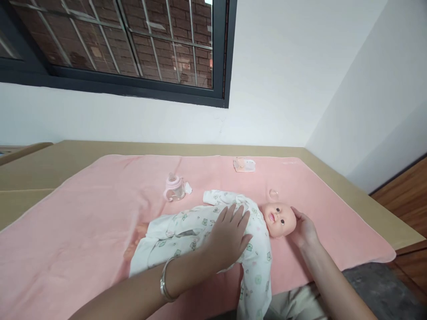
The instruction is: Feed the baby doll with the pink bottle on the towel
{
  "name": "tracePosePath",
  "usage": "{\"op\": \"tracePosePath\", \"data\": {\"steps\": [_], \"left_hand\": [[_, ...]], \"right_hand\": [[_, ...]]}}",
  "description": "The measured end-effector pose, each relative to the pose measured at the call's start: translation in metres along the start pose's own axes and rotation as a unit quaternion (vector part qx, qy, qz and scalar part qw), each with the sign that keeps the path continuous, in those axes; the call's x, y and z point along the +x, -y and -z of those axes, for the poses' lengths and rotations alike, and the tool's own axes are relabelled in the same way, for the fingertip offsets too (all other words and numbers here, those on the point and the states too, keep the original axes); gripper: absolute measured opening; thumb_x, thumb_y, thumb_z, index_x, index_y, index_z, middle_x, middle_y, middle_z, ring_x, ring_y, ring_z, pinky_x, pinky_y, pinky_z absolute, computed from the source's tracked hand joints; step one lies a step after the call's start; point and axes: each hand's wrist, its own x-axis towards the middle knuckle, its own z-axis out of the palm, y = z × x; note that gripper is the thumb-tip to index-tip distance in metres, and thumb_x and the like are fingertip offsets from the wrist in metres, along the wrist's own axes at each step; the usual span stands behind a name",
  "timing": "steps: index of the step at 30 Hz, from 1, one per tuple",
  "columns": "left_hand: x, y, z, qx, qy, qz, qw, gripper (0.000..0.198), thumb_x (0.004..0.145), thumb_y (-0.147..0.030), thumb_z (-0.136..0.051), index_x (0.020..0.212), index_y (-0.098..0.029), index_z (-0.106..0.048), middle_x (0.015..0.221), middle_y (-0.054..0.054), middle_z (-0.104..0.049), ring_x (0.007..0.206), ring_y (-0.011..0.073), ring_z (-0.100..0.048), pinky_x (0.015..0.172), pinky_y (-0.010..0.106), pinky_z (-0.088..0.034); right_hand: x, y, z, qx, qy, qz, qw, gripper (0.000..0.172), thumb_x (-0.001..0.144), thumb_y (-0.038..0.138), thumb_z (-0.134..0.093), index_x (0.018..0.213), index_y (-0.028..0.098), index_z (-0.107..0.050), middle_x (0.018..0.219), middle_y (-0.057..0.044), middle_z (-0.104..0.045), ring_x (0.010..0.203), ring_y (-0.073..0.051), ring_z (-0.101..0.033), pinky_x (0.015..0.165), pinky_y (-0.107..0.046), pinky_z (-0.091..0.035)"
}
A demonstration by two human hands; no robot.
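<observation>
A baby doll [278,221] in white printed pyjamas [260,249] lies on its back across a pink blanket [100,200], head to the right and bare feet to the left. My left hand [230,233] rests flat on the doll's chest, fingers spread, with a silver bangle on that wrist. At the top of the doll's head is my right hand [303,229], its fingers curved against the side and back of the head; part of them is hidden beneath it. One pyjama sleeve hangs toward me over the blanket's near edge.
Beyond the doll stands a pink-handled baby bottle [175,188] beside a small white piece. A small clear packet [244,165] lies near the blanket's far edge, and a pacifier-like clear item [273,194] is by the doll's head. Wall and window [150,44] rise behind.
</observation>
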Motion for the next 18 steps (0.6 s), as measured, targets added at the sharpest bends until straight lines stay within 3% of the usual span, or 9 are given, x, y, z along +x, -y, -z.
{"op": "tracePosePath", "data": {"steps": [2,4,6,7,10,13,16,18], "left_hand": [[-0.02,0.005,-0.002,0.022,-0.017,-0.012,1.0,0.055,0.1,-0.044,-0.044,0.143,-0.01,-0.047,0.149,0.02,-0.047,0.137,0.0437,-0.042,0.112,0.056,-0.027],[-0.037,0.008,-0.003,0.069,-0.048,-0.033,0.996,0.056,0.099,-0.046,-0.044,0.143,-0.012,-0.048,0.147,0.018,-0.05,0.136,0.0423,-0.044,0.113,0.053,-0.023],[-0.05,0.009,-0.005,0.121,-0.075,-0.048,0.989,0.056,0.098,-0.05,-0.045,0.142,-0.015,-0.049,0.145,0.017,-0.053,0.134,0.0412,-0.047,0.113,0.052,-0.02],[-0.055,0.009,-0.006,0.14,-0.085,-0.046,0.985,0.057,0.097,-0.053,-0.045,0.142,-0.017,-0.049,0.144,0.017,-0.053,0.133,0.0414,-0.048,0.113,0.053,-0.02],[-0.064,0.005,-0.011,0.166,-0.106,-0.021,0.98,0.059,0.095,-0.06,-0.047,0.139,-0.021,-0.052,0.143,0.016,-0.054,0.129,0.0433,-0.05,0.11,0.055,-0.02],[-0.065,0.003,-0.014,0.169,-0.109,-0.015,0.979,0.058,0.096,-0.061,-0.045,0.138,-0.023,-0.053,0.142,0.016,-0.055,0.128,0.0435,-0.05,0.109,0.056,-0.02],[-0.066,0.004,-0.015,0.167,-0.104,-0.023,0.98,0.058,0.098,-0.06,-0.04,0.14,-0.022,-0.051,0.143,0.017,-0.053,0.128,0.0445,-0.049,0.108,0.057,-0.018],[-0.067,0.004,-0.015,0.166,-0.101,-0.03,0.98,0.059,0.099,-0.059,-0.037,0.142,-0.021,-0.049,0.144,0.018,-0.051,0.128,0.0457,-0.048,0.107,0.059,-0.017]], "right_hand": [[0.009,0.011,0.003,0.062,-0.053,0.029,0.996,0.033,0.064,0.016,-0.061,0.096,0.018,-0.055,0.122,-0.005,-0.063,0.101,-0.015,-0.064,0.107,-0.037,-0.052],[0.017,0.024,0.001,0.049,-0.059,0.076,0.994,0.034,0.061,0.017,-0.063,0.094,0.019,-0.055,0.126,-0.003,-0.061,0.106,-0.015,-0.063,0.108,-0.035,-0.051],[0.028,0.036,-0.004,-0.101,-0.03,0.164,0.981,0.034,0.064,0.027,-0.063,0.097,0.019,-0.059,0.13,-0.005,-0.059,0.118,-0.02,-0.059,0.111,-0.039,-0.048],[0.034,0.041,-0.008,-0.206,-0.012,0.2,0.958,0.036,0.067,0.031,-0.062,0.1,0.018,-0.061,0.133,-0.007,-0.057,0.125,-0.023,-0.056,0.113,-0.041,-0.045],[0.06,0.049,-0.018,-0.472,0.05,0.214,0.854,0.056,0.075,0.038,-0.057,0.125,0.013,-0.059,0.142,-0.012,-0.05,0.134,-0.027,-0.047,0.118,-0.043,-0.039],[0.082,0.051,-0.029,-0.617,0.131,0.209,0.747,0.078,0.077,0.036,-0.059,0.148,0.012,-0.04,0.149,-0.014,-0.041,0.129,-0.026,-0.051,0.111,-0.039,-0.044],[0.09,0.057,-0.049,-0.728,0.177,0.233,0.62,0.06,0.078,0.028,-0.058,0.136,0.013,-0.056,0.13,-0.014,-0.058,0.109,-0.022,-0.061,0.1,-0.035,-0.047],[0.087,0.065,-0.077,-0.75,0.152,0.261,0.588,0.049,0.082,0.032,-0.058,0.127,0.014,-0.063,0.12,-0.012,-0.063,0.105,-0.022,-0.062,0.098,-0.035,-0.047]]}}
